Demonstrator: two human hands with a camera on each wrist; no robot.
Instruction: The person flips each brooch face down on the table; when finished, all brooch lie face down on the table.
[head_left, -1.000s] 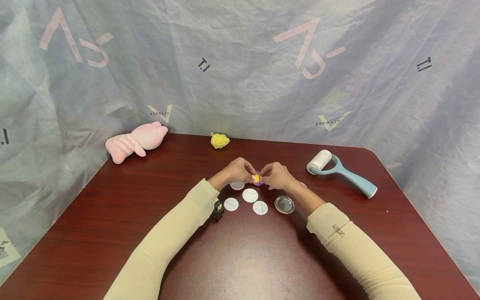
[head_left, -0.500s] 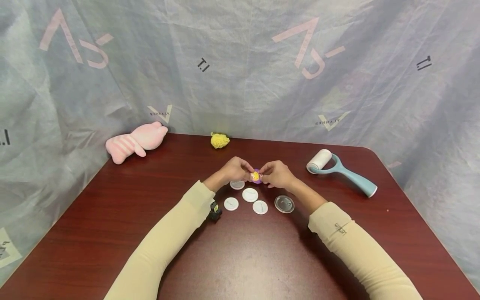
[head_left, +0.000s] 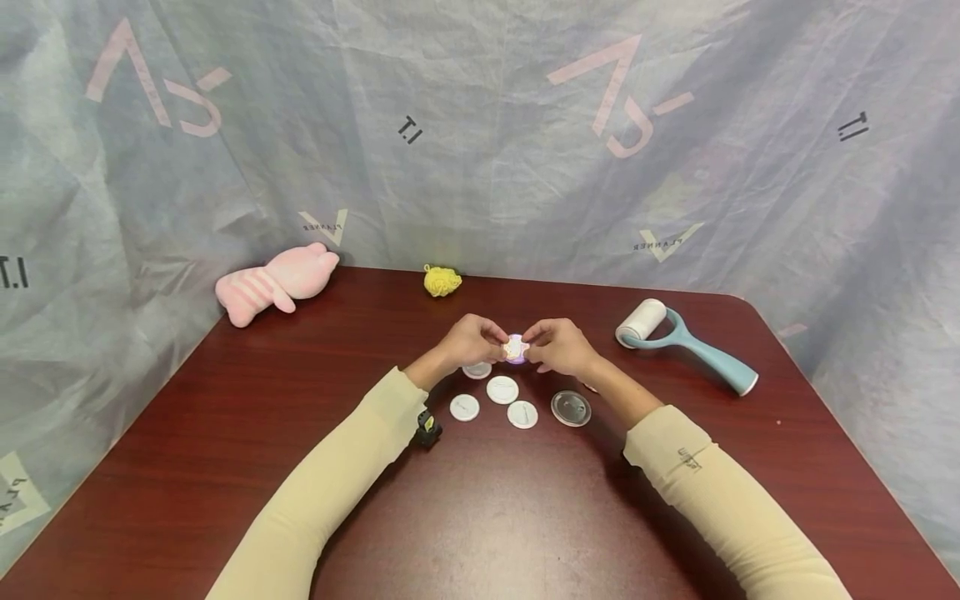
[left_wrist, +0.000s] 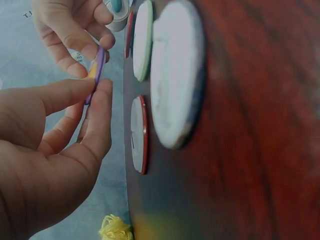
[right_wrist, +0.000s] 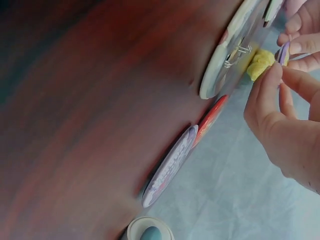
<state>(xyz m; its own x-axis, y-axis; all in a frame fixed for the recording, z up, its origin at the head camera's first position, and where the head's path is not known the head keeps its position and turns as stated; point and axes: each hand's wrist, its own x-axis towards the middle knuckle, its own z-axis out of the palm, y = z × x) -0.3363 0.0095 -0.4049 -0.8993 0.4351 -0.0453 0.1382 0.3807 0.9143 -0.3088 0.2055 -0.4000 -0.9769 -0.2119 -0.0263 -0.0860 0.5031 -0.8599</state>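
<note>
1 purple-edged button badge (head_left: 516,349), round, no long axis: left hand (head_left: 471,341) pinches its left edge, right hand (head_left: 564,347) its right, equally near; desk (head_left: 465,508) below it.

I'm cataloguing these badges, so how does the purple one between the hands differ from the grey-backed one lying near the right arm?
The purple badge is pinched above the table by the left hand and right hand; the grey-backed badge lies on it. The purple badge shows its printed face to the head camera, the grey-backed badge its back. The grey-backed badge looks larger than the purple badge. Both are round.
</note>
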